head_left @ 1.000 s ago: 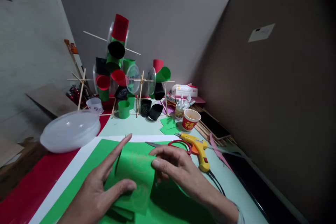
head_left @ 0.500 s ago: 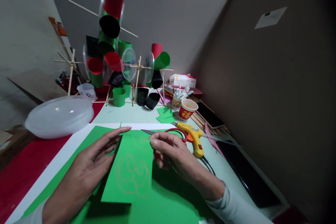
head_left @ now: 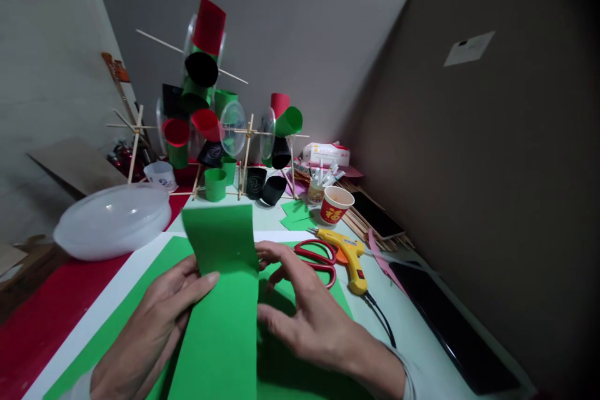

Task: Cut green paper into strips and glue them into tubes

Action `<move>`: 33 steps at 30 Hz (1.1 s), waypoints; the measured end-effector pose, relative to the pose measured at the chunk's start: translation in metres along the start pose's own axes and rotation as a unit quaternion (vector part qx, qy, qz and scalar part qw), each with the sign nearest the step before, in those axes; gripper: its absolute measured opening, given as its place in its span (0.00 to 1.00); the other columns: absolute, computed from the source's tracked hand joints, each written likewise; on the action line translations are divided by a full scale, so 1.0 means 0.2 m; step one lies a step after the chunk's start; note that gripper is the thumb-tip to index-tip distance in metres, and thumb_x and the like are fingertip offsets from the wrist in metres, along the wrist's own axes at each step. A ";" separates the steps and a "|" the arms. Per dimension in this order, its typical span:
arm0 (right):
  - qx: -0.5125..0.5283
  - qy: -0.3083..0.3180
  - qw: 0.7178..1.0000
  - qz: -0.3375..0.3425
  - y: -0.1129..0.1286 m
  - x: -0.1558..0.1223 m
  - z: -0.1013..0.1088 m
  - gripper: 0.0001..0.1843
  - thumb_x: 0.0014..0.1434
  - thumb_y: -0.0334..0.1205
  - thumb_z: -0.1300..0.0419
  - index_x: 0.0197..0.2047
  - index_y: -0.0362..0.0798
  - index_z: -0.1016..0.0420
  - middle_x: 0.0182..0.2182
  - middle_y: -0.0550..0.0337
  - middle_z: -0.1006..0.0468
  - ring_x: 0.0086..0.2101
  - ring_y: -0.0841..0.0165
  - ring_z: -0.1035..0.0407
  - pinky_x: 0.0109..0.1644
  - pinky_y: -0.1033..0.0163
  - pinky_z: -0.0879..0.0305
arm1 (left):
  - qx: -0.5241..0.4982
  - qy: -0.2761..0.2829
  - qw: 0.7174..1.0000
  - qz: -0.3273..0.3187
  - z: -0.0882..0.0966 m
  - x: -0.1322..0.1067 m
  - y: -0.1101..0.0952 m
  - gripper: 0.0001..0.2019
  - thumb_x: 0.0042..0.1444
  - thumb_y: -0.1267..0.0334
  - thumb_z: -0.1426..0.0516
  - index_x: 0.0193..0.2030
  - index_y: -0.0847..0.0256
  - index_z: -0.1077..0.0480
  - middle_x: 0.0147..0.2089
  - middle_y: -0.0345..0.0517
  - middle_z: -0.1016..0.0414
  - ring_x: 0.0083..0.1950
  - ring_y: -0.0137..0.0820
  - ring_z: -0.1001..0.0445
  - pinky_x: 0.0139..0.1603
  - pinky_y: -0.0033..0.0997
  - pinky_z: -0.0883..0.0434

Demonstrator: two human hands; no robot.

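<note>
Grey wall: behind the work, next to a darker wall at right.
Pale tabletop: under most of the items, with a red covering along the left.
Green sheet: flat, beneath both hands.
Green paper strip: raised above the green sheet, between the hands; bent upward at the far end, cut off by the bottom of the view at the near end.
Left hand: pinching the strip at its left edge, thumb on the near face, other fingers mostly behind.
Right hand: at the strip's right edge, thumb and forefinger wide apart; fingertip contact not possible to tell.
Red-handled scissors: just beyond the right hand, blades hidden.
Yellow hot-glue gun: lying right of the scissors, nozzle leftward.
Red-and-white paper cup: upright beyond the glue gun, near a cup of markers.
Stick frame: at the back, bearing red, green and black cups.
Translucent oval container: at left.
</note>
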State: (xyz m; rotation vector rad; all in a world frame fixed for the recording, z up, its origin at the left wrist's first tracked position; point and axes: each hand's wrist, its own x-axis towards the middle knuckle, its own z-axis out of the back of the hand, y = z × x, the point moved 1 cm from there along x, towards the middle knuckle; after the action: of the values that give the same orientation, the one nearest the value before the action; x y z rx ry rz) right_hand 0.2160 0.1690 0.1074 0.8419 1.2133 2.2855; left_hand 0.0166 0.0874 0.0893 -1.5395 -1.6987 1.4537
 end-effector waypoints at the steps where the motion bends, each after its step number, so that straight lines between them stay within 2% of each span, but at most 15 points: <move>1: -0.007 0.004 1.000 0.012 0.00 0.00 -0.01 0.34 0.62 0.36 0.33 0.68 0.51 0.37 0.60 0.50 0.27 0.55 0.59 0.30 0.56 0.55 0.30 | -0.008 0.005 1.000 0.012 -0.01 -0.01 0.00 0.23 0.44 0.67 0.27 0.48 0.50 0.22 0.35 0.37 0.17 0.35 0.39 0.18 0.38 0.34 0.20; 3: -0.011 -0.008 0.999 0.032 -0.01 -0.01 -0.02 0.39 0.62 0.34 0.32 0.72 0.52 0.42 0.62 0.51 0.27 0.55 0.60 0.30 0.56 0.57 0.30 | -0.007 0.011 1.000 0.022 -0.02 -0.03 0.00 0.23 0.45 0.68 0.28 0.49 0.49 0.22 0.36 0.37 0.17 0.33 0.39 0.18 0.37 0.35 0.20; 5: -0.016 -0.036 0.997 0.071 -0.02 -0.02 -0.02 0.42 0.62 0.30 0.34 0.74 0.57 0.46 0.64 0.53 0.29 0.55 0.63 0.30 0.56 0.60 0.30 | 0.024 0.008 1.000 0.014 -0.02 -0.03 0.00 0.17 0.46 0.65 0.27 0.44 0.51 0.22 0.33 0.36 0.18 0.31 0.37 0.19 0.36 0.34 0.20; 7: -0.023 -0.053 0.991 0.121 -0.02 -0.02 -0.02 0.40 0.63 0.27 0.36 0.72 0.61 0.42 0.64 0.57 0.29 0.56 0.65 0.31 0.55 0.63 0.30 | 0.074 0.016 0.997 0.000 -0.02 -0.03 0.00 0.12 0.47 0.59 0.27 0.34 0.54 0.24 0.28 0.36 0.22 0.27 0.35 0.22 0.29 0.30 0.22; 9: -0.013 -0.058 0.989 0.134 -0.02 -0.02 -0.01 0.35 0.64 0.24 0.38 0.68 0.62 0.35 0.62 0.60 0.27 0.56 0.66 0.30 0.56 0.64 0.31 | 0.128 0.037 0.991 -0.015 -0.01 -0.03 0.01 0.17 0.48 0.50 0.27 0.29 0.56 0.27 0.23 0.35 0.27 0.20 0.32 0.26 0.19 0.27 0.28; 11: 0.007 -0.058 0.992 0.108 0.00 -0.02 0.00 0.30 0.64 0.22 0.41 0.63 0.60 0.28 0.58 0.61 0.23 0.55 0.66 0.29 0.57 0.63 0.32 | 0.176 0.057 0.983 -0.025 -0.01 -0.02 0.01 0.22 0.52 0.41 0.31 0.30 0.58 0.27 0.19 0.36 0.29 0.15 0.29 0.31 0.14 0.24 0.35; 13: 0.039 -0.054 0.996 0.055 0.01 -0.01 0.02 0.24 0.64 0.24 0.43 0.58 0.55 0.23 0.54 0.59 0.20 0.53 0.65 0.27 0.57 0.61 0.33 | 0.202 0.063 0.977 -0.035 0.00 -0.02 0.02 0.25 0.54 0.36 0.34 0.30 0.59 0.28 0.14 0.37 0.31 0.11 0.27 0.34 0.13 0.21 0.39; 15: 0.095 -0.052 0.994 -0.010 0.01 0.00 0.03 0.17 0.66 0.29 0.43 0.53 0.53 0.19 0.50 0.57 0.17 0.49 0.63 0.25 0.53 0.60 0.32 | 0.205 0.066 0.975 -0.047 0.00 -0.01 0.02 0.27 0.53 0.34 0.34 0.28 0.58 0.30 0.09 0.37 0.35 0.09 0.25 0.37 0.12 0.18 0.44; 17: 0.154 -0.062 0.984 -0.066 0.00 0.02 0.05 0.13 0.68 0.39 0.41 0.49 0.51 0.16 0.47 0.56 0.16 0.44 0.63 0.26 0.47 0.60 0.32 | 0.190 0.082 0.977 -0.047 0.01 -0.01 0.02 0.28 0.51 0.32 0.34 0.26 0.58 0.31 0.08 0.35 0.38 0.08 0.23 0.41 0.10 0.16 0.48; 20: 0.203 -0.102 0.968 -0.108 -0.01 0.04 0.04 0.11 0.63 0.47 0.33 0.40 0.49 0.15 0.36 0.58 0.19 0.36 0.67 0.30 0.39 0.63 0.36 | 0.148 0.114 0.982 -0.018 0.03 -0.01 0.04 0.30 0.50 0.30 0.34 0.25 0.58 0.31 0.11 0.37 0.33 0.08 0.20 0.42 0.11 0.14 0.48; 22: 0.215 -0.121 0.962 -0.120 -0.01 0.05 0.03 0.11 0.57 0.45 0.28 0.38 0.47 0.18 0.31 0.62 0.24 0.30 0.71 0.35 0.34 0.66 0.40 | 0.124 0.129 0.984 -0.010 0.04 0.00 0.05 0.31 0.50 0.30 0.34 0.24 0.59 0.32 0.15 0.39 0.29 0.09 0.19 0.40 0.11 0.15 0.45; 24: 0.216 -0.120 0.962 -0.117 -0.01 0.06 0.02 0.10 0.56 0.43 0.28 0.37 0.47 0.20 0.30 0.64 0.28 0.27 0.72 0.39 0.31 0.67 0.43 | 0.125 0.142 0.982 -0.022 0.05 0.01 0.06 0.30 0.52 0.31 0.35 0.23 0.59 0.30 0.17 0.39 0.28 0.10 0.19 0.39 0.10 0.16 0.43; 27: 0.214 -0.120 0.963 -0.109 -0.02 0.06 0.02 0.10 0.56 0.42 0.28 0.39 0.48 0.20 0.32 0.62 0.28 0.29 0.71 0.39 0.32 0.67 0.42 | 0.129 0.116 0.983 -0.054 0.04 0.02 0.04 0.30 0.54 0.32 0.36 0.23 0.59 0.29 0.18 0.38 0.29 0.11 0.20 0.38 0.11 0.16 0.42; 31: 0.213 -0.140 0.961 -0.103 -0.04 0.07 0.04 0.11 0.54 0.42 0.27 0.40 0.49 0.20 0.33 0.62 0.28 0.33 0.69 0.38 0.36 0.65 0.39 | 0.105 0.007 0.989 -0.108 0.03 0.03 -0.03 0.27 0.52 0.36 0.33 0.22 0.58 0.31 0.20 0.35 0.33 0.15 0.21 0.40 0.12 0.17 0.41; 33: 0.212 -0.138 0.962 -0.105 -0.05 0.07 0.04 0.11 0.54 0.42 0.27 0.40 0.49 0.20 0.32 0.62 0.29 0.33 0.68 0.38 0.37 0.65 0.39 | 0.098 -0.012 0.988 -0.120 0.03 0.02 -0.05 0.24 0.53 0.39 0.32 0.26 0.57 0.30 0.23 0.36 0.30 0.19 0.24 0.36 0.15 0.19 0.38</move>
State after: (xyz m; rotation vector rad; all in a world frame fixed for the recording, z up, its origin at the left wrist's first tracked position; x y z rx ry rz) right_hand 0.2122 0.1867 0.1075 1.0795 1.5971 1.6963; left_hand 0.0058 0.0909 0.0952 -1.1760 -1.6346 1.4692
